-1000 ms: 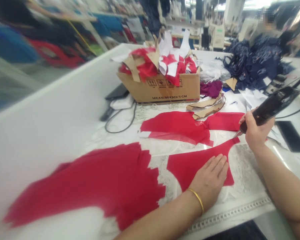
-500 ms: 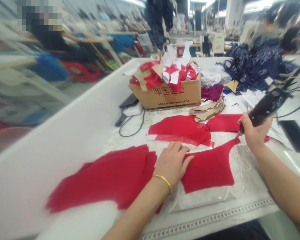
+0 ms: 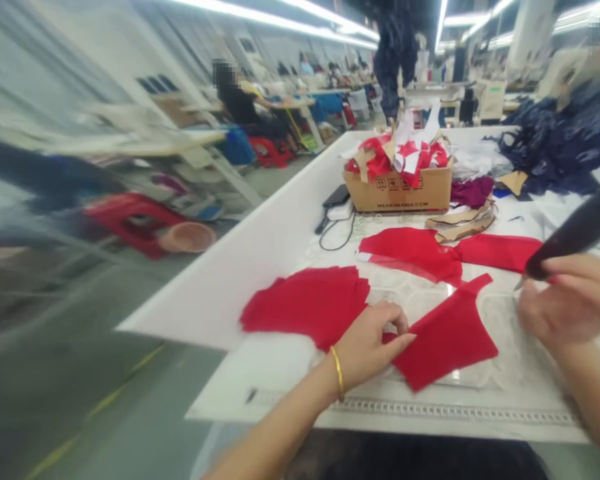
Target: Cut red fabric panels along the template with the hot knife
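My left hand [image 3: 373, 343], with a gold bangle on its wrist, pinches the left corner of a cut red fabric piece [image 3: 450, 333] that lies on a clear sheet on the white table [image 3: 260, 253]. To its left lies a larger red fabric piece [image 3: 305, 303]. Another red piece [image 3: 415, 250] sits further back. My right hand [image 3: 570, 303], blurred by motion, is closed round the black handle of a corded cutting tool [image 3: 577, 230], held just right of the cut piece.
A cardboard box [image 3: 405, 190] full of red and white scraps stands at the back, with brown paper patterns [image 3: 460, 223], a black cable and a dark blue cloth heap [image 3: 560, 143] nearby. Red stools and a seated person are off to the left, beyond the table's edge.
My left hand slid from flat on the cut red piece to its left corner and pinched it. The piece has turned slightly. My view swung left.
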`<state>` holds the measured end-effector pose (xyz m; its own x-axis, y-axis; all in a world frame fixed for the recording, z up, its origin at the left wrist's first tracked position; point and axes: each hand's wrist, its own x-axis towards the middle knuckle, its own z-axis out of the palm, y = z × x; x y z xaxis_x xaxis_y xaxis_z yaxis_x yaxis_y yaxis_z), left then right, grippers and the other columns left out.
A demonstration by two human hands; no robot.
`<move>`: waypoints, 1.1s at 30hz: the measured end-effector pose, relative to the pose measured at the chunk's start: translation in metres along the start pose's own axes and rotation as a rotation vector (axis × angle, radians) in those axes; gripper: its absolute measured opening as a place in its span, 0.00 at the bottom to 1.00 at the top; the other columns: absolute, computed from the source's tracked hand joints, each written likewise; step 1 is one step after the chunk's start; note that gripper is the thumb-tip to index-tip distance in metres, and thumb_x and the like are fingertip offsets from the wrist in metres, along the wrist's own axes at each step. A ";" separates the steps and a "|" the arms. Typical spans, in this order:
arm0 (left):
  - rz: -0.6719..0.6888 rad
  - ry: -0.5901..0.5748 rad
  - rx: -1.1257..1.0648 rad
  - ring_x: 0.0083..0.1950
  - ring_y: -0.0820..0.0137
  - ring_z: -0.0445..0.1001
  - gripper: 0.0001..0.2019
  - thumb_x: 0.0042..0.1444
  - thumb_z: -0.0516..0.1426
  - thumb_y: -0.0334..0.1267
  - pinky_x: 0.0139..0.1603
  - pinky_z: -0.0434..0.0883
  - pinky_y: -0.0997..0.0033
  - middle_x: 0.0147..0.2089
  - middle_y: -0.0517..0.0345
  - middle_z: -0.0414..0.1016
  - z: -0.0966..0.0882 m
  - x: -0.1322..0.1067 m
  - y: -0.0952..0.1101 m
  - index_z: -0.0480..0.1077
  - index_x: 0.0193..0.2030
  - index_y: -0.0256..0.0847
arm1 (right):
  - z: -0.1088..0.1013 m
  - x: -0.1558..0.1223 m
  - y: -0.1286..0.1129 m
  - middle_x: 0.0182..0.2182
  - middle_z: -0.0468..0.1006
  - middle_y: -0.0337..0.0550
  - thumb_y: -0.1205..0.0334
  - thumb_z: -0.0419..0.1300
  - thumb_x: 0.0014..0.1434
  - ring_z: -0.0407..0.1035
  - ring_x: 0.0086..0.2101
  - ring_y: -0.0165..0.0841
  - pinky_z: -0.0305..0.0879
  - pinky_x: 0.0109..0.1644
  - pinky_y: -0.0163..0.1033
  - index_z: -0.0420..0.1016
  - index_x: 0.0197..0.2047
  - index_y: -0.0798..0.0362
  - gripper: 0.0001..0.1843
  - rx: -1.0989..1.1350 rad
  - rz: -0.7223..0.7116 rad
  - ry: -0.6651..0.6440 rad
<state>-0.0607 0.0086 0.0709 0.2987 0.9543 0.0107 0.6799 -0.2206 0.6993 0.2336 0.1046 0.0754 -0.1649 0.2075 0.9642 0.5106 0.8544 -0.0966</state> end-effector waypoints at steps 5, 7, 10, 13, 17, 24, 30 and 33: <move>-0.082 -0.005 -0.085 0.36 0.69 0.73 0.10 0.60 0.60 0.38 0.45 0.67 0.68 0.32 0.62 0.76 -0.011 -0.027 0.013 0.67 0.29 0.41 | 0.043 -0.016 -0.039 0.50 0.82 0.51 0.69 0.56 0.66 0.74 0.50 0.41 0.74 0.52 0.50 0.67 0.62 0.50 0.22 0.348 0.022 -0.699; -0.075 0.008 -0.090 0.35 0.70 0.72 0.09 0.59 0.60 0.37 0.43 0.67 0.70 0.31 0.63 0.76 -0.015 -0.036 0.013 0.67 0.29 0.40 | 0.056 -0.026 -0.039 0.50 0.82 0.54 0.70 0.55 0.67 0.72 0.52 0.44 0.74 0.55 0.54 0.68 0.63 0.52 0.22 0.368 0.057 -0.861; -0.054 0.032 -0.004 0.33 0.72 0.72 0.08 0.59 0.61 0.35 0.38 0.67 0.74 0.31 0.64 0.76 -0.023 -0.049 0.006 0.69 0.30 0.40 | 0.063 -0.039 -0.031 0.40 0.83 0.53 0.74 0.55 0.64 0.73 0.45 0.44 0.73 0.49 0.53 0.77 0.50 0.54 0.15 0.308 0.060 -0.940; 0.042 0.071 0.296 0.30 0.75 0.72 0.08 0.59 0.62 0.33 0.35 0.67 0.77 0.29 0.67 0.76 -0.034 -0.061 -0.008 0.69 0.30 0.40 | 0.062 -0.039 -0.024 0.32 0.82 0.47 0.73 0.57 0.63 0.71 0.37 0.40 0.71 0.42 0.47 0.78 0.35 0.52 0.10 0.310 0.049 -0.970; 0.109 0.209 0.625 0.31 0.71 0.73 0.07 0.60 0.61 0.31 0.37 0.68 0.73 0.29 0.63 0.75 -0.060 -0.066 -0.035 0.69 0.31 0.41 | 0.063 -0.015 -0.025 0.27 0.79 0.43 0.68 0.62 0.63 0.70 0.33 0.38 0.68 0.37 0.42 0.76 0.32 0.51 0.07 0.320 0.023 -0.805; 0.107 0.562 0.969 0.46 0.56 0.71 0.11 0.67 0.50 0.29 0.52 0.68 0.51 0.38 0.45 0.76 -0.127 -0.069 -0.075 0.74 0.39 0.39 | 0.102 0.026 -0.076 0.28 0.79 0.41 0.62 0.65 0.64 0.70 0.36 0.39 0.65 0.44 0.45 0.75 0.34 0.49 0.06 0.145 0.016 -0.260; 0.100 0.599 1.131 0.41 0.58 0.71 0.14 0.63 0.51 0.22 0.49 0.70 0.55 0.34 0.48 0.74 -0.112 -0.091 -0.128 0.73 0.31 0.40 | 0.125 -0.015 -0.120 0.30 0.81 0.40 0.70 0.64 0.62 0.70 0.39 0.37 0.60 0.48 0.44 0.75 0.32 0.50 0.08 0.183 -0.178 -0.680; 0.095 0.550 1.165 0.42 0.59 0.73 0.14 0.61 0.53 0.21 0.53 0.71 0.55 0.34 0.49 0.75 -0.089 -0.099 -0.150 0.73 0.30 0.41 | 0.117 -0.030 -0.126 0.33 0.82 0.42 0.71 0.64 0.61 0.70 0.40 0.38 0.60 0.50 0.44 0.76 0.34 0.51 0.06 0.233 -0.163 -0.917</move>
<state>-0.2520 -0.0342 0.0286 0.2535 0.8213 0.5110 0.9343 -0.0710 -0.3493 0.0754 0.0463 0.0298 -0.8658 0.2852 0.4111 0.2588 0.9585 -0.1200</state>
